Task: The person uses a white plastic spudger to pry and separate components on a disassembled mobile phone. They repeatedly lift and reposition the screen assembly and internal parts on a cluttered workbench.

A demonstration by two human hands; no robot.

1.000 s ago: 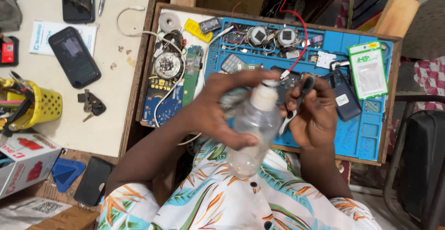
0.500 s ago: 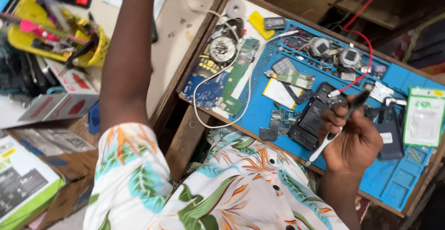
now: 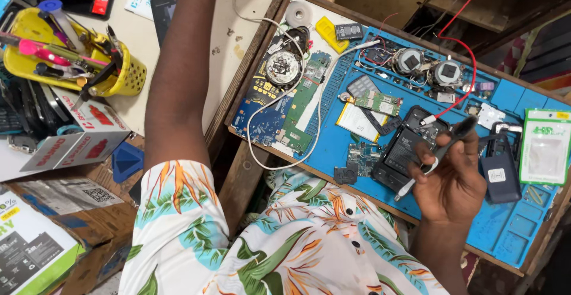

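Right grip closed around tweezers

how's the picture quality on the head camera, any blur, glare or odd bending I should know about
Head view: even daylight, mostly sharp; the blue mat and circuit boards read crisply. Slight softness on the right hand and the tool it holds. Mild glare on the clear packet. Wide-angle bending tilts the tray's edges. The top right corner falls into dark shadow. The left arm runs out of frame at top, its hand unseen.

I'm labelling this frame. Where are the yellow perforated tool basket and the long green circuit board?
Yellow perforated tool basket (image 3: 132,75), head view, on its perforated side wall.
Long green circuit board (image 3: 302,107), head view, on the board's middle.
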